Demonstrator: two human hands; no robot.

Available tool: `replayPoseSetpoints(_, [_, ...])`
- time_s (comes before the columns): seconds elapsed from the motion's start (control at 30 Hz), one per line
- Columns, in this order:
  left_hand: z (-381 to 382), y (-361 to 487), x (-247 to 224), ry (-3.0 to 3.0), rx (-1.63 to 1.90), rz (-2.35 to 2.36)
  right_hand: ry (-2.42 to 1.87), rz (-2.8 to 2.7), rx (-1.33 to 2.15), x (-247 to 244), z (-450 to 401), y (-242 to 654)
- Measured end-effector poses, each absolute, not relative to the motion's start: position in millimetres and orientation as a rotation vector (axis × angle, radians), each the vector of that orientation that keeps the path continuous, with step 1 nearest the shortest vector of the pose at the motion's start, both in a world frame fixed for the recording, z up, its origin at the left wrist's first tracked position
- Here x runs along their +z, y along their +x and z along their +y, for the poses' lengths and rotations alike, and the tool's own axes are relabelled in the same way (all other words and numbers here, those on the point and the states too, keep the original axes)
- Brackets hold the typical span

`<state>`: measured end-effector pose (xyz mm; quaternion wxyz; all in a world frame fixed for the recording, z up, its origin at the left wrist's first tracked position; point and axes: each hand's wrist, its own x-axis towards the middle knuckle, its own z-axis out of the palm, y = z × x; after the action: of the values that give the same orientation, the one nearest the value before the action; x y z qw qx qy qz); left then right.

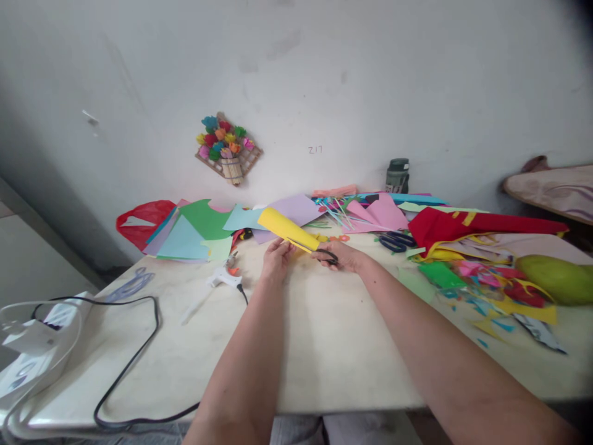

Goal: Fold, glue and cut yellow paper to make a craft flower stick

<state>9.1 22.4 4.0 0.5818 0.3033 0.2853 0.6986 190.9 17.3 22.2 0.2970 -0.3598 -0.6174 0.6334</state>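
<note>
A sheet of yellow paper (pixel 290 228), bent into a curve, is held above the middle of the table. My left hand (pixel 278 256) pinches its lower left edge. In my right hand (pixel 340 255) is a pair of scissors (pixel 330 254) with black handles, my fingers closed round the grips. The blades lie along the lower edge of the yellow paper; whether they are cutting into it I cannot tell. A white glue gun (pixel 226 277) lies on the table to the left of my left hand. Another pair of dark scissors (pixel 397 241) rests to the right.
Coloured sheets (pixel 204 221) and a red plastic bag (pixel 143 222) lie at the back left. A power strip (pixel 50 340) with a black cable (pixel 132 361) occupies the left side. Paper scraps (pixel 491 306), red cloth (pixel 445 228) and a green fruit-like object (pixel 551 279) crowd the right. A bottle (pixel 397 177) stands by the wall.
</note>
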Motion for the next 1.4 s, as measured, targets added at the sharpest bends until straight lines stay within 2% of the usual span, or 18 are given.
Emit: replayPoseSetpoints(1.4, [24.9, 6.7, -0.7, 0.81, 1.623, 0.655, -0.97, -1.675, 1.634, 16.3, 23.3, 192.7])
